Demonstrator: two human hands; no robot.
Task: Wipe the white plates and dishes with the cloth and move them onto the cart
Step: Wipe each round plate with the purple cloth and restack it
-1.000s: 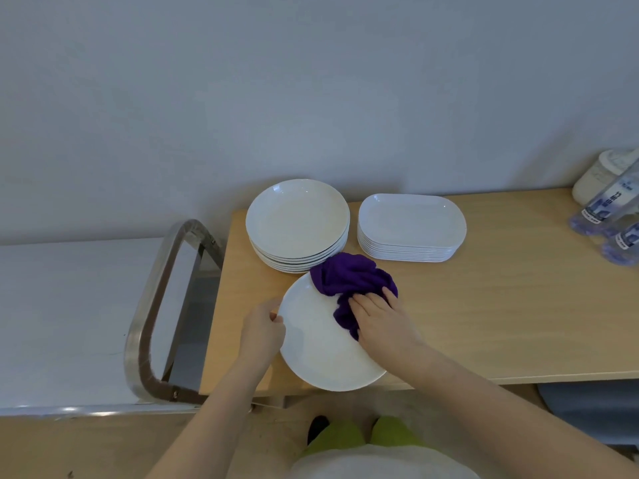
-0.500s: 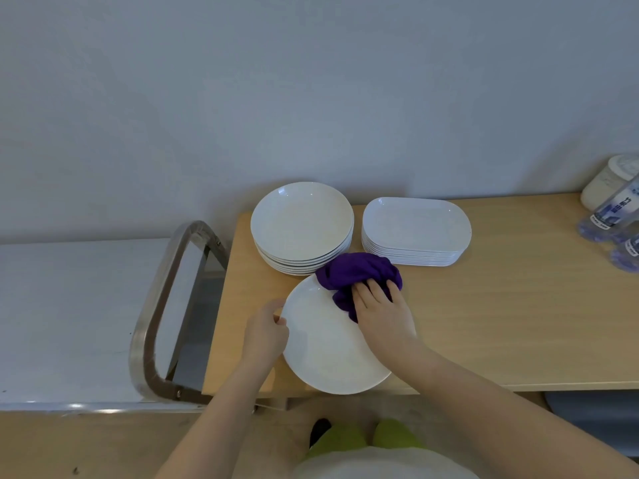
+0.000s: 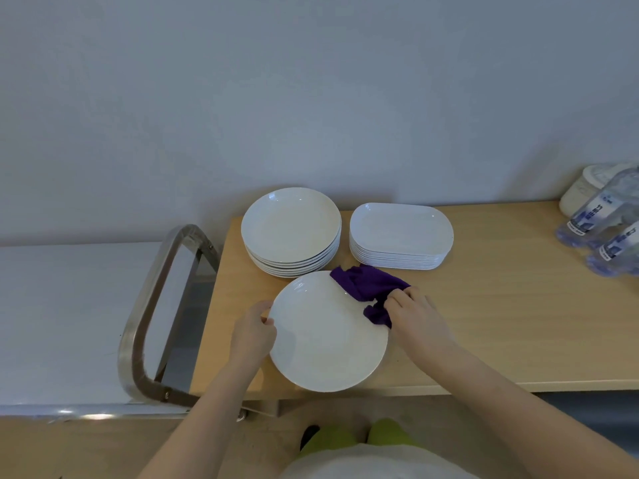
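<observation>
One plate (image 3: 325,335) lies flat before you at the bench's (image 3: 501,323) near edge, and you are in the wiping step: your left hand (image 3: 254,335) pinches its left rim with curled fingers to steady it, while your right hand (image 3: 416,314) grips the purple cloth (image 3: 371,288) in curled fingers at the plate's upper right rim, part of the cloth trailing onto the bench. Much of the plate's face shows bare and white, so it looks close to wiped, though you cannot judge cleanliness from this view. Your next move likely calls for a last pass, then a firm lift by the rim and a carry leftward onto the cart (image 3: 62,323), past its steel handle (image 3: 148,305). Behind the plate, a stack of round plates (image 3: 292,233) and, just beside it, a stack of oblong dishes (image 3: 401,236) wait, each dish nested in the next and nothing else in them. Nothing shows on the cart's top yet
</observation>
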